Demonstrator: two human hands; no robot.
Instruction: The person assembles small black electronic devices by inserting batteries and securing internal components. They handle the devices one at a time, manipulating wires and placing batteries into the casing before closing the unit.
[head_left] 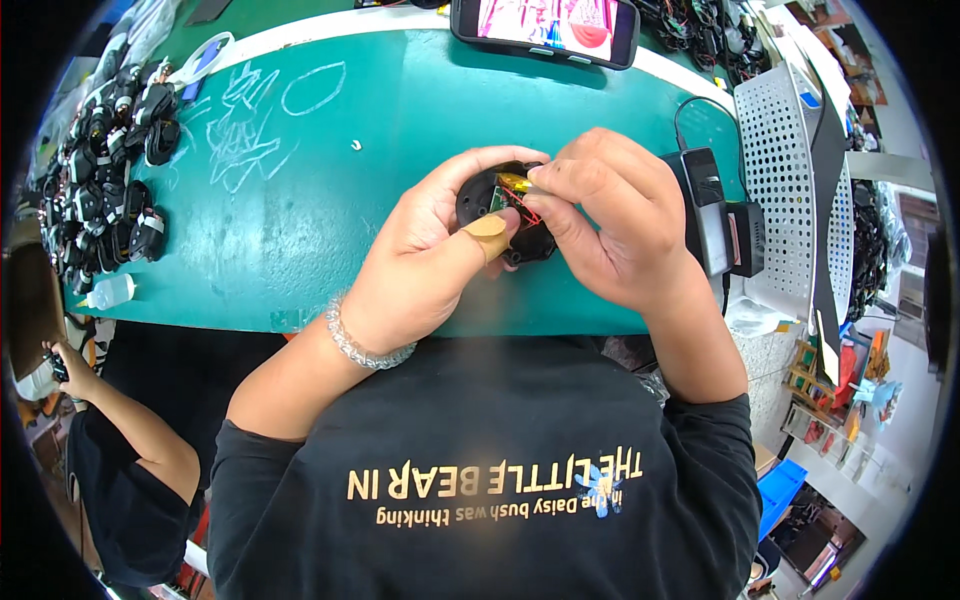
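Over the near part of the table, my left hand holds a round black plastic housing, its fingers around the far side and its thumb pressing inside. A tan band or plaster wraps that thumb. Inside the housing sit a small green circuit board, thin red wires and a flat part with shiny yellow tape. My right hand is closed in a pinch at the housing's right side, thumb and forefinger at the end of the yellow-taped part. Its fingertips partly hide what they grip.
A phone stands at the far edge. Several black cabled units are heaped at left, near a small bottle. Black box-like devices and a white perforated basket stand at right. Another person's arm shows lower left.
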